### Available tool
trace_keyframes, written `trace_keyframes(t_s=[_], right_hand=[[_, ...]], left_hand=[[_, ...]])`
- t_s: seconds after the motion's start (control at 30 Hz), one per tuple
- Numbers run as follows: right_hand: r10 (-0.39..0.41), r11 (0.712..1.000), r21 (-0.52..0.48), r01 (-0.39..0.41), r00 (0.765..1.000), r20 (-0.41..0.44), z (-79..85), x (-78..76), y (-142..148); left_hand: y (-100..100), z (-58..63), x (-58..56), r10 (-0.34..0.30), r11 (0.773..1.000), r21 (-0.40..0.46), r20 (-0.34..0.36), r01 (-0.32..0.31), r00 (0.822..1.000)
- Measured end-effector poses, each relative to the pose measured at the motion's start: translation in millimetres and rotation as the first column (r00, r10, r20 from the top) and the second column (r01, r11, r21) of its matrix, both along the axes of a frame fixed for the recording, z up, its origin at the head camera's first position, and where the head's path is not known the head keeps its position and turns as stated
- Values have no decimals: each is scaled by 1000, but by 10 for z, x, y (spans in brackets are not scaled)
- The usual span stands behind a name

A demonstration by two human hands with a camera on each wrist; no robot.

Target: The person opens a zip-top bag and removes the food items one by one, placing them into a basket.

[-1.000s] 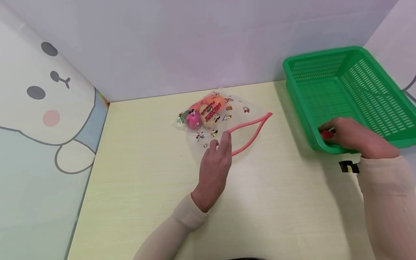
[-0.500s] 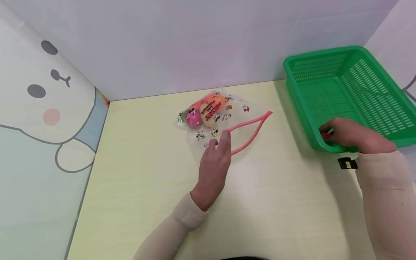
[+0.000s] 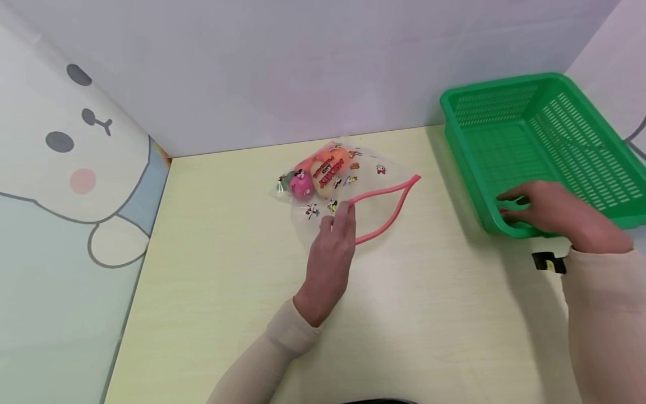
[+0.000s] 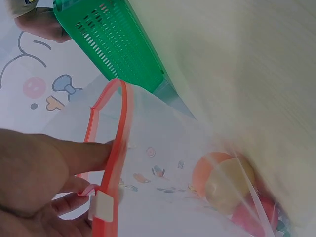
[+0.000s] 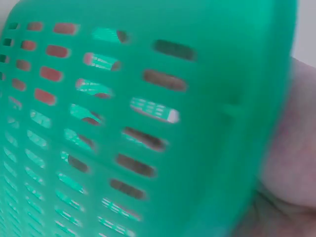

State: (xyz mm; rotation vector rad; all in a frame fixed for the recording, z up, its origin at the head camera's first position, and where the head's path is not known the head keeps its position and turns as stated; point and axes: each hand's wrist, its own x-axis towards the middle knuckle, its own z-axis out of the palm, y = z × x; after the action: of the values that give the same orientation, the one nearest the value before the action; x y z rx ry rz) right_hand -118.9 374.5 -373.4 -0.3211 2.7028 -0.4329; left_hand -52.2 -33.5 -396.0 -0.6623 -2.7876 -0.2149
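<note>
A clear zip bag (image 3: 370, 168) with printed cartoon figures and a red zip rim lies on the table, its mouth gaping toward the right. Inside it are a pink ball (image 3: 301, 185), a pale ball (image 3: 323, 178), an orange item (image 3: 337, 160) and something green. My left hand (image 3: 330, 252) pinches the bag's rim close to the white slider (image 4: 103, 206). Over at the right, my right hand (image 3: 547, 210) reaches into the near left corner of the green basket (image 3: 466, 163), thumb and fingers apart. Something red (image 5: 51, 74) shows through the basket's slots.
A pale wall (image 3: 303, 73) rises right behind the table (image 3: 227, 292). At left stands a panel with a cartoon animal (image 3: 75, 168). The basket's raised rim lies under my right wrist, and a dark curved edge (image 3: 381, 401) shows at the bottom.
The red thing seen between my right fingers earlier is hidden in the head view now, and the thumb and fingers have spread. My left hand has shifted slightly left with the bag's rim.
</note>
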Motion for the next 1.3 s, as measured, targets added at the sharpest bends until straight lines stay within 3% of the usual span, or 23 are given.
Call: trace_keyframes(t_s=[0.13,0.33,0.53,0.8,0.93,1.0,1.1,1.2,1.3], right_hand=[[-43,999,25,44,998,-40,70,80,-9],[-89,994,50,98,982,-169,224,236,-37],[-122,990,39,138,953,-277,389,381,-176],[-113,993,-68,92,896,-430,465,498,-575],[-98,989,-149,19,834,-543,446,561,-867],[-79,981,-190,-47,793,-604,423,590,-1019],[-42,962,-231,-147,755,-654,375,615,-1244],[6,935,-252,-248,725,-689,300,612,-1440],[55,912,-256,-320,715,-697,204,574,-1602]], left_hand=[[-11,10,-4,-5,1000,14,9,5,1000],[-10,11,-6,-10,1000,30,8,10,1000],[-4,7,0,-10,1000,30,-2,10,1000],[-2,-2,1,-13,999,52,4,12,1000],[-1,-2,3,-16,998,61,4,16,1000],[-2,-5,4,-17,998,62,1,17,1000],[-2,-7,3,-18,998,58,-5,18,1000],[0,-6,2,-18,998,53,-10,19,1000],[5,-3,4,-17,999,45,-12,17,1000]])
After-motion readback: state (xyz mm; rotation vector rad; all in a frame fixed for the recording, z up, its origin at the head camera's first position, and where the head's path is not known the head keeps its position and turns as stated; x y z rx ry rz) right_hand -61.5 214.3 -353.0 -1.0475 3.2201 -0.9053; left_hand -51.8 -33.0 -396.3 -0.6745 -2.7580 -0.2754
